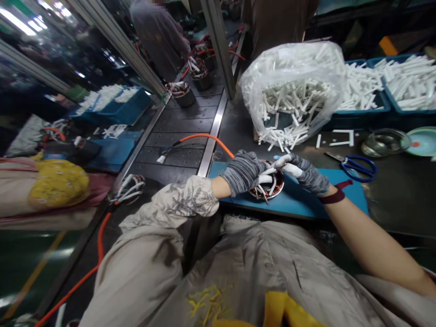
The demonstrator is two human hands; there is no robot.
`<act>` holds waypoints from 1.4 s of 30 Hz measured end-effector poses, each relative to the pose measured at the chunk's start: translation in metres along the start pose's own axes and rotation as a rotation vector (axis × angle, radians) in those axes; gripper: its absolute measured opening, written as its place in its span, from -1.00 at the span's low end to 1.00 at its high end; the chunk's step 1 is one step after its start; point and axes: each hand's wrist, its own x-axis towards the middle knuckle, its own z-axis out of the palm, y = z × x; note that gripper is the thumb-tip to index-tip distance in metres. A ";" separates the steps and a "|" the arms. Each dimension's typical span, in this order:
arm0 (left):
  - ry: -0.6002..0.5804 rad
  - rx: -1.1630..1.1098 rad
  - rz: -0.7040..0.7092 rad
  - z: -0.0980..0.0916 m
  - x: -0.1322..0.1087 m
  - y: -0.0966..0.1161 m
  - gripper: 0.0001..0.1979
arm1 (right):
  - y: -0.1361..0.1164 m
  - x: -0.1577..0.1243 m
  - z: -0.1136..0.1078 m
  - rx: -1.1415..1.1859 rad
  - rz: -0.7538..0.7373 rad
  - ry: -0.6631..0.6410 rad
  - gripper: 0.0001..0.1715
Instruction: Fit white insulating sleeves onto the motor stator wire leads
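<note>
Both my hands wear grey knit gloves with white fingertips. My left hand [243,171] grips the left rim of a round motor stator [269,187] with copper windings, which rests on a blue mat [306,200]. My right hand [304,171] reaches over the stator from the right, its fingers pinching a white insulation strip [269,171] at the stator's top. Several white strips stick out of the stator's slots.
A clear plastic bag of white strips [293,86] lies behind the mat, with loose strips spilled in front. Blue-handled scissors [357,164] and a glass bowl [384,141] sit at right. Blue bins of strips [405,81] stand at back right. Other stators [182,93] ride a conveyor at left; a person stands behind.
</note>
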 end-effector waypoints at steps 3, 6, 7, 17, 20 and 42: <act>-0.005 -0.049 0.056 0.013 -0.007 -0.008 -0.52 | -0.009 0.013 -0.007 0.040 0.046 -0.174 -0.43; -0.006 -0.117 0.112 0.024 -0.014 -0.019 -0.54 | -0.023 0.022 -0.011 -0.036 0.021 -0.350 -0.44; -0.006 -0.135 0.118 0.026 -0.018 -0.022 -0.55 | -0.028 0.024 -0.011 -0.087 -0.004 -0.400 -0.44; 0.127 -0.515 -0.010 0.034 -0.044 -0.016 -0.70 | -0.036 0.020 0.005 -0.230 -0.141 -0.435 -0.51; 0.179 -0.537 -0.017 0.040 -0.044 -0.012 -0.75 | -0.036 0.019 0.009 -0.230 -0.073 -0.422 -0.48; -0.142 -0.082 -0.003 0.002 -0.008 0.000 -0.54 | -0.028 -0.014 -0.012 -0.271 -0.101 -0.145 -0.47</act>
